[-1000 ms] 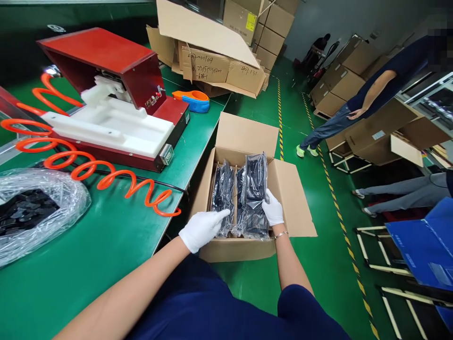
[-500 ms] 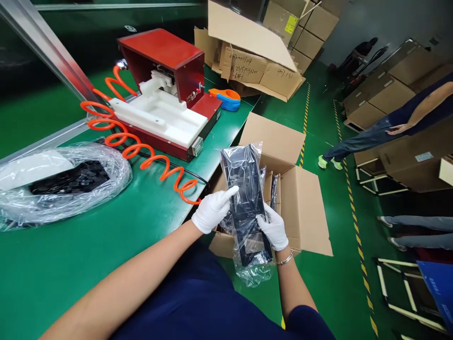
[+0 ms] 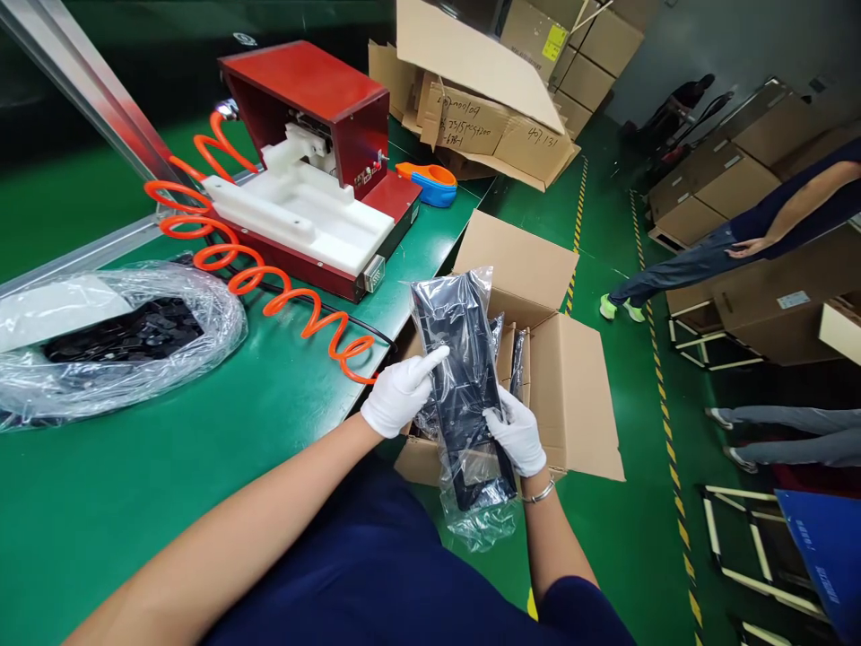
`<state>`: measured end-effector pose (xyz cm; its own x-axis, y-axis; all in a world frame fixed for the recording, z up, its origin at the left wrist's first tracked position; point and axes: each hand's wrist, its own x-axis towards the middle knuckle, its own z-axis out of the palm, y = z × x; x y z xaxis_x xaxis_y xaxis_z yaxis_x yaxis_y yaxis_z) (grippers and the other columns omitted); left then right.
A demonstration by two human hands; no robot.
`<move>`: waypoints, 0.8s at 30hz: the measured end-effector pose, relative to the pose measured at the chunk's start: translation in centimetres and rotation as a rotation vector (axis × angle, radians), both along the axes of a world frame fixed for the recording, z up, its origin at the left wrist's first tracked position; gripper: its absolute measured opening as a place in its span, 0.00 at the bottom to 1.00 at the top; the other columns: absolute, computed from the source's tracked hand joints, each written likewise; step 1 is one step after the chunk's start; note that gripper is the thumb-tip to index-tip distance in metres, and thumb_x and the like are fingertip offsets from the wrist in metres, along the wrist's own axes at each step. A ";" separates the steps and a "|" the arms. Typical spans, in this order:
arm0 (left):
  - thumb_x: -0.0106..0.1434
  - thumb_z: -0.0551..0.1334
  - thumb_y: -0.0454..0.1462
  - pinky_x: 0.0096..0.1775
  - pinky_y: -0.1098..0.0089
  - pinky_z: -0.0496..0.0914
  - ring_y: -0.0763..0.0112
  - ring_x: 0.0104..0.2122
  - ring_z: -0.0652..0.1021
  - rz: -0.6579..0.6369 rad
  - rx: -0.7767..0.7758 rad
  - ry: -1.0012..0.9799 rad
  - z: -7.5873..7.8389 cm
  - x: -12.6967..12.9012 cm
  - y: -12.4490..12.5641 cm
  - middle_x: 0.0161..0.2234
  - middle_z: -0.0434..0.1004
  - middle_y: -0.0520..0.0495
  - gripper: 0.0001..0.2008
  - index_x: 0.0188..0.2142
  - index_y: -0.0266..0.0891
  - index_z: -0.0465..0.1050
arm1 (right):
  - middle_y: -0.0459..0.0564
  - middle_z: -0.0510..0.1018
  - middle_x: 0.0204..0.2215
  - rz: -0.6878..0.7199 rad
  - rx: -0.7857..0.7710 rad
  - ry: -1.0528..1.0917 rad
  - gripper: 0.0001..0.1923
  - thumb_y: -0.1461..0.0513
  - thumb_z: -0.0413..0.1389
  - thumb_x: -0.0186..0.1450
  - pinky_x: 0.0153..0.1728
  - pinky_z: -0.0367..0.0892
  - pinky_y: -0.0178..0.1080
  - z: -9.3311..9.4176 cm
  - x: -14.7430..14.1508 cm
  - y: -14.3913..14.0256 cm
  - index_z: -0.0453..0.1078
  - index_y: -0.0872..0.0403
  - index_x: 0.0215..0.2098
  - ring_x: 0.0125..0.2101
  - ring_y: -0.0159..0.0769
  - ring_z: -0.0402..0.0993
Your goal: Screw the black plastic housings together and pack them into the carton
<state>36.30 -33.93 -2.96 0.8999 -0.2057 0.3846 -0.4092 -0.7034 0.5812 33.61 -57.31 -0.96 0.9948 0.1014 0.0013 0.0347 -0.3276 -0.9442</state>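
A long black plastic frame (image 3: 462, 377) in a clear plastic bag is held up in front of me, over an open cardboard box (image 3: 592, 395). My right hand (image 3: 517, 432), in a white glove, grips its right edge with the thumb on the front face. My left hand (image 3: 404, 390), also gloved, is at the left edge, its index finger stretched out onto the face of the bagged frame and the other fingers partly curled. Behind, inside the box, more bagged black parts (image 3: 517, 362) stand between cardboard dividers; the held frame hides some of them.
On the green table (image 3: 282, 502) stand a red machine with a white fixture (image 3: 316, 215), a coiled orange hose (image 3: 289, 301), an orange-and-blue tape dispenser (image 3: 434, 186) and a plastic bag of black parts (image 3: 127, 345). A flattened carton (image 3: 498, 126) lies beyond. Another person (image 3: 706, 247) stands right.
The top of the bagged frame has shifted slightly left, and both hands with it, in the same hold. The view has turned a little.
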 end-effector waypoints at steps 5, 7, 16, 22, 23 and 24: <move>0.65 0.48 0.30 0.42 0.70 0.73 0.69 0.33 0.78 0.024 -0.075 -0.048 -0.3 -0.2 -0.1 0.33 0.78 0.47 0.25 0.60 0.38 0.66 | 0.53 0.73 0.53 -0.020 0.001 0.083 0.30 0.58 0.57 0.57 0.58 0.68 0.40 0.5 0.1 0.4 0.68 0.58 0.57 0.50 0.36 0.75; 0.65 0.49 0.30 0.37 0.71 0.72 0.70 0.29 0.78 -0.029 -0.005 -0.096 -0.4 -0.4 -0.2 0.30 0.78 0.48 0.24 0.58 0.39 0.69 | 0.53 0.72 0.54 -0.050 0.028 0.103 0.32 0.57 0.58 0.57 0.59 0.68 0.40 0.7 0.2 0.5 0.67 0.59 0.58 0.51 0.36 0.74; 0.62 0.50 0.28 0.31 0.72 0.70 0.70 0.29 0.80 -0.161 0.067 -0.306 -0.3 -1.4 -0.6 0.35 0.83 0.48 0.22 0.53 0.40 0.73 | 0.53 0.72 0.53 -0.112 0.116 0.102 0.32 0.56 0.62 0.54 0.59 0.68 0.40 1.5 0.5 0.5 0.69 0.59 0.56 0.52 0.37 0.73; 0.65 0.51 0.31 0.24 0.71 0.64 0.70 0.24 0.77 -0.324 0.313 -0.294 0.4 -2.4 -1.3 0.30 0.79 0.49 0.21 0.53 0.46 0.73 | 0.57 0.71 0.55 -0.209 0.238 0.097 0.36 0.48 0.65 0.51 0.57 0.69 0.40 2.2 1.0 0.4 0.72 0.60 0.52 0.52 0.40 0.73; 0.66 0.51 0.31 0.22 0.71 0.62 0.70 0.23 0.76 -0.317 0.345 -0.307 0.7 -2.6 -1.5 0.29 0.78 0.49 0.20 0.52 0.47 0.73 | 0.57 0.70 0.55 -0.228 0.244 0.095 0.37 0.47 0.66 0.51 0.56 0.69 0.40 2.3 1.0 0.4 0.72 0.61 0.52 0.52 0.40 0.72; 0.66 0.51 0.31 0.22 0.71 0.60 0.70 0.22 0.75 -0.309 0.369 -0.321 0.9 -2.7 -1.5 0.30 0.78 0.49 0.20 0.52 0.48 0.72 | 0.58 0.71 0.55 -0.242 0.248 0.094 0.38 0.46 0.66 0.50 0.56 0.70 0.41 2.3 1.1 0.4 0.72 0.61 0.52 0.51 0.40 0.73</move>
